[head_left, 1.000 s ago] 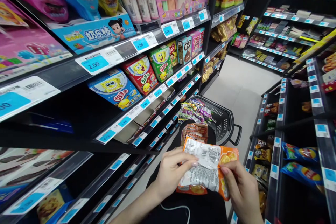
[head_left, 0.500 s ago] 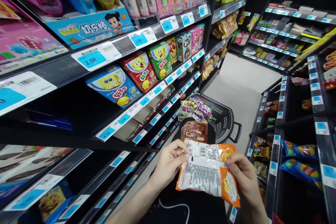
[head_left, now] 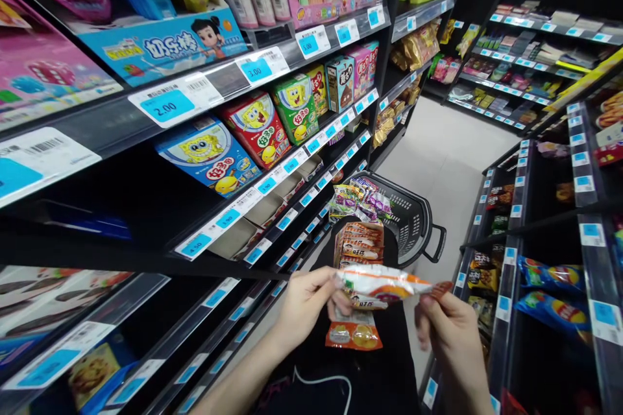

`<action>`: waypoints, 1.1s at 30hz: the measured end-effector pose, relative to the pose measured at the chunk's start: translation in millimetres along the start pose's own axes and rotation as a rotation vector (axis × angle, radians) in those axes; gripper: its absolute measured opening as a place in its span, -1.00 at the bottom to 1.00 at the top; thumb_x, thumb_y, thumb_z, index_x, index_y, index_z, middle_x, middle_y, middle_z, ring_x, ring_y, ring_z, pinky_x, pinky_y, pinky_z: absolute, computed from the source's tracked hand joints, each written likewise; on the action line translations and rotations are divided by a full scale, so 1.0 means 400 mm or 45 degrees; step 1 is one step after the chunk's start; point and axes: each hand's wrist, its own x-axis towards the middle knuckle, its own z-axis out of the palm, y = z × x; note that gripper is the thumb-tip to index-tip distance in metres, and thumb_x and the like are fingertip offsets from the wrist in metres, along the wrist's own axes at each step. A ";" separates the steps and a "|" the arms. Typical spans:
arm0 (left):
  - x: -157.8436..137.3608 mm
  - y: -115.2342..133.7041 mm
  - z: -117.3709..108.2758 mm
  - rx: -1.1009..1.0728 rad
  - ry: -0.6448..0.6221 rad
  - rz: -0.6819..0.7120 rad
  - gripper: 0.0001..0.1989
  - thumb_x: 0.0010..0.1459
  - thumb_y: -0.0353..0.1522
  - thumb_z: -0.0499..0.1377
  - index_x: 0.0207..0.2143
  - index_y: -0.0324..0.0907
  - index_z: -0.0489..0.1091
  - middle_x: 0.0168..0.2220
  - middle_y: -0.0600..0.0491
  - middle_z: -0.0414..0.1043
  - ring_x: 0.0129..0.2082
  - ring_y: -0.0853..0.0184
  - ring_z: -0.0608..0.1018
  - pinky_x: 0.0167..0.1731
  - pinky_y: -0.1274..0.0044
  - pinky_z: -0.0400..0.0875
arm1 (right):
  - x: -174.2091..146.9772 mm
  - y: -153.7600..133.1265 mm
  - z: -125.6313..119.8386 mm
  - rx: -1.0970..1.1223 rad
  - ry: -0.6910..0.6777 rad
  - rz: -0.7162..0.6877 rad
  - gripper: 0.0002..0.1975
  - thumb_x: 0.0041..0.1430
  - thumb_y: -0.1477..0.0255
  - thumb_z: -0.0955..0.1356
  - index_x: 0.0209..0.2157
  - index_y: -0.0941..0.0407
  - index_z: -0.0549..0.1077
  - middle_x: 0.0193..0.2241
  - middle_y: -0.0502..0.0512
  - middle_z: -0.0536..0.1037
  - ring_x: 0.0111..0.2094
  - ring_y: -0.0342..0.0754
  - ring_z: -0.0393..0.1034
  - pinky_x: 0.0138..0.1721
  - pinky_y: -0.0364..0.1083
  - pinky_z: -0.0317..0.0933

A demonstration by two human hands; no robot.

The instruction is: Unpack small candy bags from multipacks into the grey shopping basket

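Packet [head_left: 382, 281] is pinched at opposite ends by left hand [head_left: 307, 303] and right hand [head_left: 451, 327], its long axis stretched sideways between both grips.

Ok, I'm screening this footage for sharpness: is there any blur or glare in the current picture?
Head view: the held packet looks smeared toward its right end; head view: a pale sheen lies on the floor; head view: the 2.00 price tag stays readable.

Light is bright on the pale smooth floor [head_left: 438, 149]; black left-hand shelf recesses [head_left: 129, 188] lie in deep shadow. Wide-angle stretch at frame edges. Orange-and-white shiny packet [head_left: 382, 282] shows slight motion blur.
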 end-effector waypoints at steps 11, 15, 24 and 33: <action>0.020 -0.006 0.048 0.085 0.063 -0.103 -0.60 0.12 -0.11 0.07 -0.59 -0.23 0.28 -0.69 0.22 0.11 -0.70 0.51 0.15 -0.71 0.65 0.03 | 0.009 -0.002 -0.026 -0.236 0.020 -0.049 -0.75 0.13 0.23 0.37 -0.33 0.13 0.55 -0.34 0.08 0.51 -0.33 -0.02 0.40 -0.33 -0.11 0.33; 0.016 0.007 0.042 0.082 0.058 -0.124 -0.58 0.12 -0.15 0.10 -0.68 -0.21 0.25 -0.78 0.20 0.16 -0.74 0.49 0.22 -0.67 0.65 0.13 | 0.001 -0.003 -0.040 -0.398 0.084 -0.217 -0.78 0.10 0.26 0.39 -0.41 0.12 0.58 -0.43 0.08 0.51 -0.33 0.01 0.39 -0.30 -0.08 0.31; -0.008 -0.033 0.019 -0.108 -0.134 0.077 -0.76 -0.02 -0.25 0.30 -0.36 -0.25 0.56 -0.38 -0.07 0.59 -0.39 0.22 0.58 -0.37 0.52 0.43 | -0.026 -0.009 -0.087 -0.614 -0.123 -0.657 -0.69 0.07 0.45 0.43 -0.11 -0.08 0.56 -0.34 0.06 0.58 -0.39 -0.03 0.46 -0.47 -0.15 0.27; -0.045 -0.215 0.019 0.984 -0.491 0.353 -0.36 -0.05 -0.34 0.29 0.13 -0.03 0.27 0.19 -0.06 0.28 0.20 0.00 0.24 0.17 0.13 0.09 | 0.098 0.095 -0.196 -0.997 0.484 -0.845 -0.80 0.17 0.37 0.32 -0.28 0.02 0.61 -0.56 0.00 0.26 -0.46 -0.05 0.17 -0.40 -0.07 0.10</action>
